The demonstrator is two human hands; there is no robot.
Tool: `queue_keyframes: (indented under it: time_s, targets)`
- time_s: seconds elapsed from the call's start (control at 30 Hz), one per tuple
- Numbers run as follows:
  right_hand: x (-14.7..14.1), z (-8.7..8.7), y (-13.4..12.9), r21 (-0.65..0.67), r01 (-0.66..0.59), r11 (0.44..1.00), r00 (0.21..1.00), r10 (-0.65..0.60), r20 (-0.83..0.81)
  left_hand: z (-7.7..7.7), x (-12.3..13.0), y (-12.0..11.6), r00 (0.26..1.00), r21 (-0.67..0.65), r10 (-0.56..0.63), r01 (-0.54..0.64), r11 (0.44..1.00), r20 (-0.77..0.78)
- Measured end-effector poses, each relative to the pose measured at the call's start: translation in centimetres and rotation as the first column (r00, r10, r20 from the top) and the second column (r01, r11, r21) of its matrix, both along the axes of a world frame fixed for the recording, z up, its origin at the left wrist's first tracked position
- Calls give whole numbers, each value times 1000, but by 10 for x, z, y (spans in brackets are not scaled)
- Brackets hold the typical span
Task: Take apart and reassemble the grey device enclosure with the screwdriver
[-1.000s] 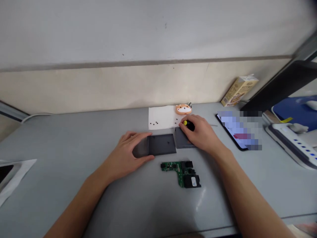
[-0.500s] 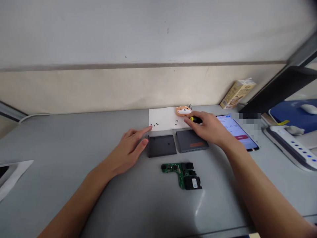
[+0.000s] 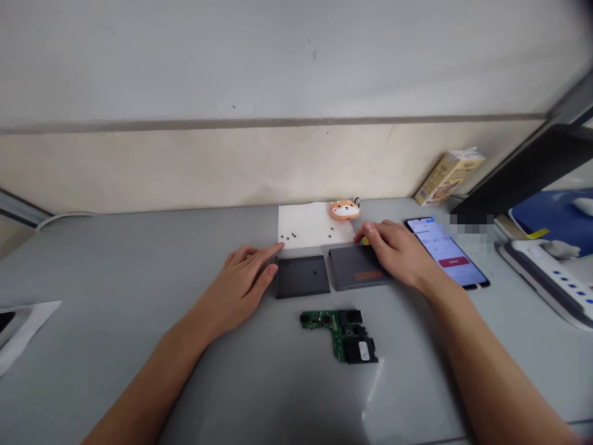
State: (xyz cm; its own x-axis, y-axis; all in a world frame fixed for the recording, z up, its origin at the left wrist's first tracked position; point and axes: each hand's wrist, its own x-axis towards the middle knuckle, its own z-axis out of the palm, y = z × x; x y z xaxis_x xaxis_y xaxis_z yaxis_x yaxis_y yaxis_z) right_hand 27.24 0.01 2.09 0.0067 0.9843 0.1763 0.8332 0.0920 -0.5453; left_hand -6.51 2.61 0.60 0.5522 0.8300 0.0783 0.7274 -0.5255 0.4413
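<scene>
My left hand [image 3: 245,278] rests on the desk with fingers spread, holding nothing; its index fingertip reaches the near left corner of a white paper [image 3: 310,216]. Beside its thumb lies a shallow dark case cover [image 3: 303,278]. My right hand [image 3: 391,247] is curled at the right end of the other grey case half [image 3: 356,266]. A bit of a yellow-and-black screwdriver [image 3: 365,241] shows beneath its fingers; the rest is hidden. Several tiny dark screws [image 3: 293,235] lie on the paper. Nearer me is a green circuit board [image 3: 340,334] with black connectors.
An orange dog-faced case [image 3: 344,210] sits at the paper's back right. A lit phone [image 3: 445,250] lies right of my right hand. Farther right are a drink carton [image 3: 449,176], a dark monitor stand [image 3: 519,173] and a white power strip [image 3: 546,278].
My right hand has come down from the paper toward the right end of the grey case half, bringing the screwdriver along. The left hand stays in place. The view has shifted slightly.
</scene>
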Motion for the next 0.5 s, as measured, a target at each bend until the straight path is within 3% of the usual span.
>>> queue_keyframes:
  time_s: [0.33, 0.5]
  targets:
    - [0, -1, -1, 11, -6, 1000, 1000, 6, -24, 0, -1, -2, 999, 7, 32, -32, 999, 12]
    - [0, 6, -3, 53, -62, 997, 998, 63, -26, 6, -3, -7, 999, 23, -43, 42, 999, 20]
